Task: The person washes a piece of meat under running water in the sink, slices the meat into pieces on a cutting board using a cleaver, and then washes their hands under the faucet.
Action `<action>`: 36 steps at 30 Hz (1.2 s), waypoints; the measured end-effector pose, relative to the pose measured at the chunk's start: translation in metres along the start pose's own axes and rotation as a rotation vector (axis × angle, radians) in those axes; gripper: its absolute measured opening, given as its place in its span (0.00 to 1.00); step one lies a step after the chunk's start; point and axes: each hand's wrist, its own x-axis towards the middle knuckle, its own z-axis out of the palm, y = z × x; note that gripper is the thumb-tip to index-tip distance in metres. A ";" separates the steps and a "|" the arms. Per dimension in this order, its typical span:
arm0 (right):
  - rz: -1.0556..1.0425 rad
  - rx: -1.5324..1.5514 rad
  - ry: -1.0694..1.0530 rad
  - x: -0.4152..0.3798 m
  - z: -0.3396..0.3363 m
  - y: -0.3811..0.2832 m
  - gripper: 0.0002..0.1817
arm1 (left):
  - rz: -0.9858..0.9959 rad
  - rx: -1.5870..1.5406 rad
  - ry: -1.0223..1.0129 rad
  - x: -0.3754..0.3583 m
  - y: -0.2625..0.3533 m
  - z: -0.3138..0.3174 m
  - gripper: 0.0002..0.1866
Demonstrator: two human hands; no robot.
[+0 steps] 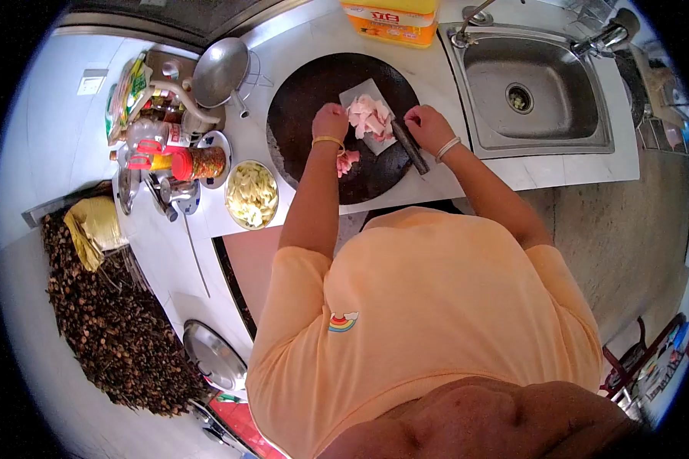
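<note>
A cleaver lies flat on the round dark chopping board [298, 84], its broad blade [351, 95] under a pile of pale pink sliced meat [370, 118]. The dark cleaver handle [412, 150] points toward my body, past the board's edge. My left hand [330, 122], with a yellow band on its wrist, is closed just left of the pile; its palm side is hidden. To the right of the handle, my right hand [430, 128] has curled fingers and is not wrapped around it. Another small bit of meat [347, 161] sits on the board beside my left wrist.
A bowl of pale yellow slices [252, 195] stands left of the board. Farther left are a red-lidded jar [199, 164], several bottles and a metal wok [220, 73]. A steel sink [532, 92] is at right; a yellow-orange jug [390, 23] stands behind.
</note>
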 end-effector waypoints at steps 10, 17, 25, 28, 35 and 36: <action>0.202 0.138 0.165 -0.036 -0.048 0.014 0.10 | 0.076 -0.048 -0.082 -0.059 0.032 -0.026 0.10; 0.408 0.507 0.749 -0.013 -0.213 0.164 0.11 | 0.363 -0.273 0.316 -0.063 0.072 -0.007 0.04; 0.355 -0.126 1.045 0.078 -0.482 0.344 0.26 | 0.147 -0.587 0.094 -0.078 0.246 0.115 0.09; 0.385 -0.221 0.779 0.098 -0.514 0.363 0.26 | 0.084 -0.818 -0.015 -0.067 0.351 0.160 0.17; 0.361 -0.206 0.539 0.096 -0.518 0.386 0.27 | 0.088 -0.632 -0.331 -0.004 0.474 0.222 0.15; 0.311 -0.109 0.566 0.096 -0.516 0.397 0.26 | 0.005 -0.683 -0.384 0.000 0.492 0.223 0.13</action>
